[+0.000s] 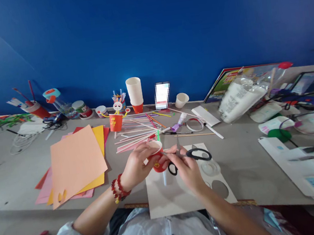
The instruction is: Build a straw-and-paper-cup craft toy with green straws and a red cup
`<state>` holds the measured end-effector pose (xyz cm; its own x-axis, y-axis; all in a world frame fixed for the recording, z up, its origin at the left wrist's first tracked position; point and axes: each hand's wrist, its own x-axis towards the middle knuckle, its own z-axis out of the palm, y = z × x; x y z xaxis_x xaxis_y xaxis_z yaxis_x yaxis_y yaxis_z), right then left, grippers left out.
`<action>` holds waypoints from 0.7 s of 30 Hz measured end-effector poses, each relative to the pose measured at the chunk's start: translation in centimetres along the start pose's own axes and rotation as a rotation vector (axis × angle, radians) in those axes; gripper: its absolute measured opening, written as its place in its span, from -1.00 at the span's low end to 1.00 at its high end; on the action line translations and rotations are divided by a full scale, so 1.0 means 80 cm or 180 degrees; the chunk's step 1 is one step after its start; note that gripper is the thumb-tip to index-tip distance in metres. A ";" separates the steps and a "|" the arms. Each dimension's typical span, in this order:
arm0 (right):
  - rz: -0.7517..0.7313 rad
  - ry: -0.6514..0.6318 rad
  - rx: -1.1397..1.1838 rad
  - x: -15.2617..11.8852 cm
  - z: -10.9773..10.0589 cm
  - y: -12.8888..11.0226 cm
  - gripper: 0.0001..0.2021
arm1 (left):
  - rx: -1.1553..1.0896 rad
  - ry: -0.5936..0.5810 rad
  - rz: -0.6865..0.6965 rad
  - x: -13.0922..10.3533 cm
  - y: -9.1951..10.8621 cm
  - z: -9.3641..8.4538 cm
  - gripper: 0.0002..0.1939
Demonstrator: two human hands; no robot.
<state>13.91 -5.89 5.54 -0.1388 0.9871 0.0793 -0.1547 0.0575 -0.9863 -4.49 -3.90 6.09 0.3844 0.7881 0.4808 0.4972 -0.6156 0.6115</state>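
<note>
My left hand (139, 159), with red bead bracelets at the wrist, is closed around a red paper cup (159, 166) whose white inside faces up. A green straw or stick (158, 134) shows just beyond the cup's rim, and a pale blue straw-like piece (165, 178) shows below the cup. Black-handled scissors (198, 153) are in my right hand (187, 169), their handles spread apart. My right fingertips come close to the cup's right side; whether they touch it I cannot tell. Beneath both hands lies a white card sheet (167, 204) with round holes cut in it.
Coloured paper sheets (76, 161) lie at the left. Behind the hands are loose straws and sticks (137, 125), a decorated rabbit cup (116, 122), stacked paper cups (134, 91) and a tape roll (195, 124). A power strip (289, 166) with cables lies at the right.
</note>
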 end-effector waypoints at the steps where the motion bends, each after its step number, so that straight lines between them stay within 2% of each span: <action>1: -0.0324 -0.0159 -0.0485 -0.001 -0.005 -0.003 -0.86 | -0.0204 -0.0041 -0.0141 0.000 0.001 -0.001 -0.80; 5: -0.1391 -0.0858 -0.2139 0.007 -0.026 -0.020 -0.82 | -0.0524 -0.0287 -0.0503 0.003 0.003 -0.009 -0.76; 8: -0.1751 -0.1526 -0.2647 0.019 -0.036 -0.031 -0.80 | -0.0658 -0.0667 -0.0597 0.007 0.004 -0.017 -0.73; 11: -0.1826 -0.1836 -0.2702 0.024 -0.041 -0.035 -0.80 | -0.0732 -0.0950 -0.0636 0.008 0.003 -0.022 -0.73; 14: -0.1580 -0.1659 -0.2415 0.020 -0.043 -0.032 -0.83 | -0.0655 -0.0838 -0.0583 0.005 0.004 -0.021 -0.73; 16: -0.1163 -0.1415 -0.2004 0.015 -0.041 -0.026 -0.84 | -0.0450 -0.0635 -0.0403 0.003 0.006 -0.017 -0.74; 21: 0.0100 -0.0474 -0.0190 0.005 -0.017 -0.006 -0.83 | 0.0481 -0.0212 0.0361 -0.002 0.013 -0.007 -0.74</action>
<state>15.26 -5.29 5.88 -0.2868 0.9558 0.0645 -0.0901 0.0401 -0.9951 -4.45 -4.62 6.99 0.4927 0.7152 0.4957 0.5569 -0.6969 0.4519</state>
